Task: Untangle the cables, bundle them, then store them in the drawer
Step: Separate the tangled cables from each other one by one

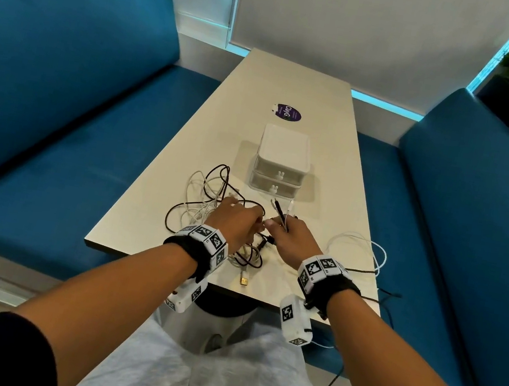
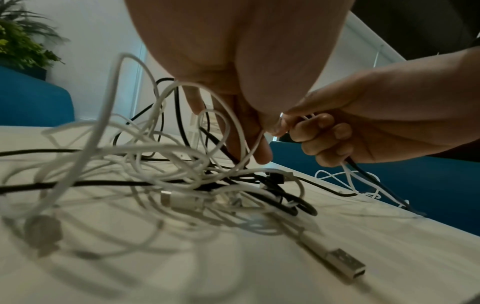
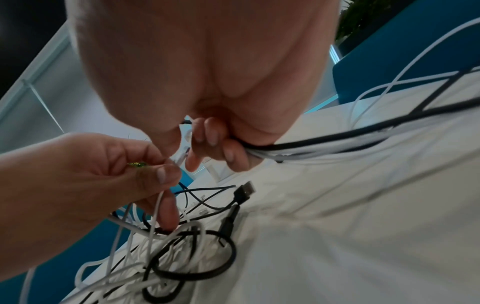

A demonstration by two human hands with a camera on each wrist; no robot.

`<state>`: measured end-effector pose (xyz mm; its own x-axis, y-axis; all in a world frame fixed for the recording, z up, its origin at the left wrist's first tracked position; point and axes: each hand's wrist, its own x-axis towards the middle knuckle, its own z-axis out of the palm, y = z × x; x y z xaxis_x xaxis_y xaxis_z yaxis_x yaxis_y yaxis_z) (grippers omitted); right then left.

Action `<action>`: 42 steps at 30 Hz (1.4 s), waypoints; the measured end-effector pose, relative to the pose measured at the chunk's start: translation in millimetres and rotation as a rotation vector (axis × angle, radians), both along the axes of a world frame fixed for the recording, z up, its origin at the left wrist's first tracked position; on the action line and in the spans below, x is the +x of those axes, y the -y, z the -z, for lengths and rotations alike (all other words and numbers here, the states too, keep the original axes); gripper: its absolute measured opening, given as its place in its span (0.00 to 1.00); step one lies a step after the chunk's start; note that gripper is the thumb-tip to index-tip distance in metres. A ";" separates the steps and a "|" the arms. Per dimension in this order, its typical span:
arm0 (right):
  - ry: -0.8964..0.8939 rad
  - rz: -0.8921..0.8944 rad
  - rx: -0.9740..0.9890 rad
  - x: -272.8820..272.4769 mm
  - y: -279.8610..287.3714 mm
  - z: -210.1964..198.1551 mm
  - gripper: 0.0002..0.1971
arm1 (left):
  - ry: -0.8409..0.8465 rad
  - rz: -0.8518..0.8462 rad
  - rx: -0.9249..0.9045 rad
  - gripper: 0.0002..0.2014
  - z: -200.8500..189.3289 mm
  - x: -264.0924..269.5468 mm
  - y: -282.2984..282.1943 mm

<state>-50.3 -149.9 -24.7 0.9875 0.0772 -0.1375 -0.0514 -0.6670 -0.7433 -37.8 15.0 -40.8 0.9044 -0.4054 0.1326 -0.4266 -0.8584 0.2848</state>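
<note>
A tangle of white and black cables [image 1: 210, 205] [image 2: 161, 181] [image 3: 182, 257] lies on the near part of the white table [image 1: 296, 98]. My left hand [image 1: 238, 223] [image 3: 145, 176] hovers over the tangle and pinches a thin white cable between thumb and forefinger. My right hand [image 1: 289, 235] [image 2: 324, 135] grips a bunch of white and black cables [image 3: 298, 150], whose plug ends [image 1: 282, 211] stick up from the fist. Their lengths trail off to the right [image 1: 361, 248]. A small white two-drawer box [image 1: 280, 163] stands just beyond the hands, both drawers closed.
A USB plug [image 1: 243, 281] [image 2: 345, 265] lies near the table's front edge. A black USB plug [image 3: 244, 192] rests beside the tangle. A purple sticker [image 1: 288, 112] sits further back. Blue benches [image 1: 55, 126] flank the table on both sides. One black cable hangs off the right edge [image 1: 387, 296].
</note>
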 end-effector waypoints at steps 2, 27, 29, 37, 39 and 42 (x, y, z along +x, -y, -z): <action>0.026 0.030 0.019 2.3 -0.1 2.3 0.10 | -0.012 -0.016 -0.049 0.03 1.8 -0.2 4.2; -0.002 0.051 -0.037 1.7 -2.5 13.1 0.14 | -0.084 -0.036 -0.034 0.12 15.2 -4.3 14.3; -0.004 0.064 -0.074 1.9 -1.8 13.3 0.12 | -0.082 -0.026 0.043 0.12 14.5 -7.3 14.0; -0.011 0.211 -0.336 4.2 38.5 11.6 0.18 | -0.039 -0.011 0.153 0.13 17.6 -13.1 -2.8; -0.025 0.271 -0.362 3.1 49.1 9.9 0.19 | -0.024 -0.004 0.176 0.13 15.9 -12.9 -4.1; -0.010 0.222 -0.381 -1.0 49.7 6.0 0.16 | -0.019 -0.003 0.235 0.14 14.7 -14.7 -0.6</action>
<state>-51.4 -199.7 -30.7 0.9729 -0.1946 -0.1251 -0.2303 -0.8651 -0.4455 -52.5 15.6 -55.5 0.9069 -0.4209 0.0180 -0.4208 -0.9032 0.0851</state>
